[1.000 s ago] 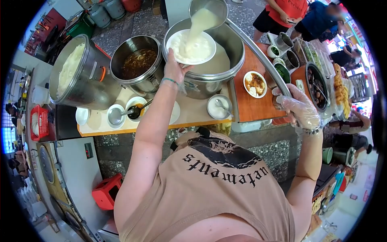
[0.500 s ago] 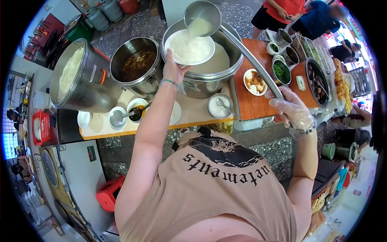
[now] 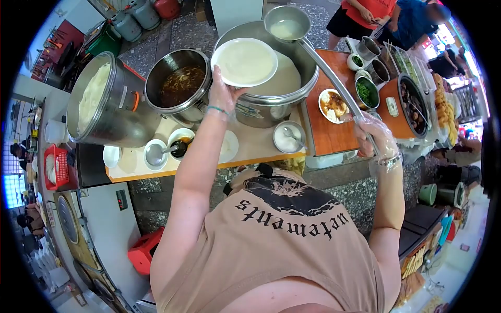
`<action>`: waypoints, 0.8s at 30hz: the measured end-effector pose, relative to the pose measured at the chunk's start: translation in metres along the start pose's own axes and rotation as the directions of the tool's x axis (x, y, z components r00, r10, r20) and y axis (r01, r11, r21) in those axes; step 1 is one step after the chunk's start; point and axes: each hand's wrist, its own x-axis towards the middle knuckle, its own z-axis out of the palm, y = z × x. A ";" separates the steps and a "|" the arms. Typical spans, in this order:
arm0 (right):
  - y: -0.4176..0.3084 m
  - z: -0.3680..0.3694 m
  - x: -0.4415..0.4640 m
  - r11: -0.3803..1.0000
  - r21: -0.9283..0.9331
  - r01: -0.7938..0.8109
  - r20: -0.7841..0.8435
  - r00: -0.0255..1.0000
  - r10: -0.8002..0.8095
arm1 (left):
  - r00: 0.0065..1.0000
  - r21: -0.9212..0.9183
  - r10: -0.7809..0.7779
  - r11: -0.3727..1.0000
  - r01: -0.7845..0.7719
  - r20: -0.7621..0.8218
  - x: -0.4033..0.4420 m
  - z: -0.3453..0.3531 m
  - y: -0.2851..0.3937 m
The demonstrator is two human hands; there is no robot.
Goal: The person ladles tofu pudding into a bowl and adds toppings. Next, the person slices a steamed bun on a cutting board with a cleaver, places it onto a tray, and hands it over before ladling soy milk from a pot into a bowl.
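A white bowl (image 3: pixel 244 62), filled with pale milky liquid, is in my left hand (image 3: pixel 224 94) over the near left rim of a large steel pot (image 3: pixel 261 112). More pale liquid lies in that pot. My right hand (image 3: pixel 373 136), in a clear plastic glove, grips the long handle of a metal ladle (image 3: pixel 287 25). The ladle's cup is level above the pot's far rim, with some liquid inside, and no stream falls from it. To the right, a bowl of white chunks in brown sauce (image 3: pixel 332 106) sits on the orange board (image 3: pixel 329 136).
Left of the big pot stand a pot of brown soup (image 3: pixel 180 83) and a tall steel container (image 3: pixel 120 112). Small bowls with spoons (image 3: pixel 155 154) line the counter edge. Greens (image 3: pixel 367 92) and a dark stew pot (image 3: pixel 412 107) are at right. Two people stand beyond.
The stream from the ladle into the bowl has stopped. The ladle's cup has moved right, away from the bowl, and levelled. My right hand has come slightly lower.
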 end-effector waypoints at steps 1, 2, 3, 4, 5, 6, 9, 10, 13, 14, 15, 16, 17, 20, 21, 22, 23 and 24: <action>0.002 0.001 0.002 1.000 0.002 0.000 -0.001 1.000 0.000 | 1.000 -0.006 0.010 1.000 -0.010 -0.007 -0.002 0.000 0.002; 0.004 0.002 0.005 1.000 -0.009 -0.017 -0.034 0.999 0.017 | 1.000 -0.013 0.021 1.000 -0.021 -0.012 -0.002 -0.001 0.003; 0.005 0.002 0.006 0.999 -0.021 -0.033 -0.069 0.997 0.032 | 1.000 -0.014 0.021 1.000 -0.021 -0.009 -0.001 -0.002 0.005; 0.005 0.003 0.005 0.999 -0.022 -0.033 -0.074 0.997 0.031 | 1.000 -0.009 0.017 1.000 -0.017 -0.008 0.000 -0.005 0.005; 0.006 0.005 0.004 0.999 -0.012 -0.035 -0.050 0.998 0.034 | 1.000 -0.003 0.014 1.000 -0.014 -0.009 0.001 -0.007 0.006; 0.008 0.008 0.003 0.999 0.001 -0.038 -0.026 0.999 0.038 | 1.000 -0.002 0.009 1.000 -0.009 -0.007 0.003 -0.009 0.006; 0.000 0.023 -0.003 0.985 -0.172 -0.021 -0.039 0.999 0.015 | 1.000 -0.007 0.021 1.000 -0.021 -0.017 0.004 -0.016 0.007; 0.000 0.027 -0.005 0.985 -0.168 -0.024 -0.042 0.999 0.017 | 1.000 -0.008 0.018 1.000 -0.018 -0.009 0.005 -0.018 0.008; 0.003 0.039 -0.009 0.967 -0.244 -0.068 -0.077 0.996 0.051 | 1.000 0.005 0.004 1.000 -0.004 0.014 0.009 -0.026 0.012; 0.005 0.044 -0.010 0.966 -0.252 -0.053 -0.091 0.995 0.031 | 1.000 0.017 -0.007 1.000 0.007 0.027 0.010 -0.027 0.014; 0.006 0.051 -0.012 0.965 -0.259 -0.039 -0.107 0.994 0.012 | 0.999 0.020 -0.012 1.000 0.011 0.031 0.011 -0.027 0.015; 0.002 0.061 -0.018 0.949 -0.296 -0.108 -0.170 0.984 0.059 | 1.000 0.020 -0.013 1.000 0.012 0.025 0.011 -0.027 0.015; 0.004 0.065 -0.019 0.950 -0.293 -0.109 -0.175 0.983 0.059 | 1.000 0.021 -0.014 1.000 0.013 0.018 0.011 -0.026 0.017; 0.010 0.077 -0.022 0.910 -0.408 -0.080 -0.241 0.970 -0.022 | 0.999 0.038 -0.027 0.999 0.026 0.025 0.013 -0.027 0.021; 0.012 0.081 -0.022 0.911 -0.404 -0.082 -0.247 0.969 -0.023 | 0.999 0.041 -0.031 0.999 0.030 0.030 0.014 -0.027 0.022; 0.015 0.084 -0.022 0.903 -0.427 -0.040 -0.249 0.966 -0.074 | 0.999 0.038 -0.046 0.998 0.045 0.023 0.015 -0.028 0.023; 0.017 0.086 -0.022 0.892 -0.451 0.000 -0.250 0.960 -0.127 | 0.998 0.034 -0.059 0.998 0.059 0.017 0.015 -0.027 0.025; 0.015 0.089 -0.023 0.894 -0.448 -0.002 -0.258 0.958 -0.128 | 0.998 0.037 -0.064 0.997 0.063 0.024 0.014 -0.027 0.027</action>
